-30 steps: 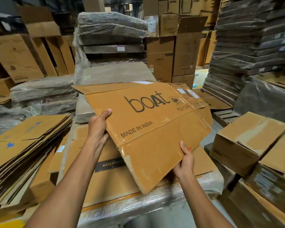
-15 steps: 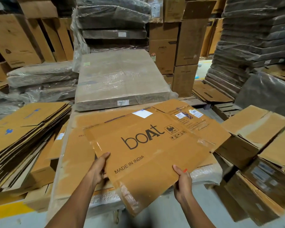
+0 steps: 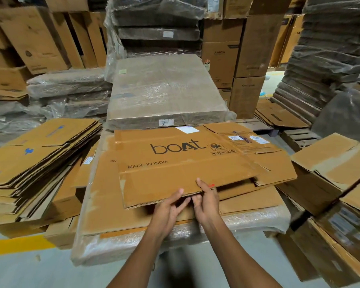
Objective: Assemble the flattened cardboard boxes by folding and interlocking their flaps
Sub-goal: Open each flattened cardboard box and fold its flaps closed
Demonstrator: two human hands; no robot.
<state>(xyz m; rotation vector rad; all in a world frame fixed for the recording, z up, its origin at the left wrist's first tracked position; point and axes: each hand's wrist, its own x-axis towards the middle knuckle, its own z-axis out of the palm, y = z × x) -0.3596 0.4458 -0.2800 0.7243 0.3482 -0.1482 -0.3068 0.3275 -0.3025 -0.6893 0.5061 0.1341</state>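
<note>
A flattened brown cardboard box (image 3: 187,163) printed "boAt" and "MADE IN INDIA" lies flat on a plastic-wrapped stack of cardboard (image 3: 116,206) in front of me. Both hands meet at the middle of its near edge. My left hand (image 3: 168,208) has its thumb on top of the edge and its fingers under it. My right hand (image 3: 207,201) pinches the same edge, thumb on top, fingers tucked beneath. The near flap is slightly lifted off the sheet below.
A tall pile of flattened boxes (image 3: 35,163) stands at the left. Assembled boxes (image 3: 328,175) are stacked at the right. A wrapped bundle (image 3: 164,92) lies just behind the box, with more wrapped stacks and upright cartons beyond. A yellow floor line (image 3: 15,245) runs at lower left.
The box came down from a raised tilt to lie flat on the stack. Both hands slid from its left and right sides to the middle of the near edge.
</note>
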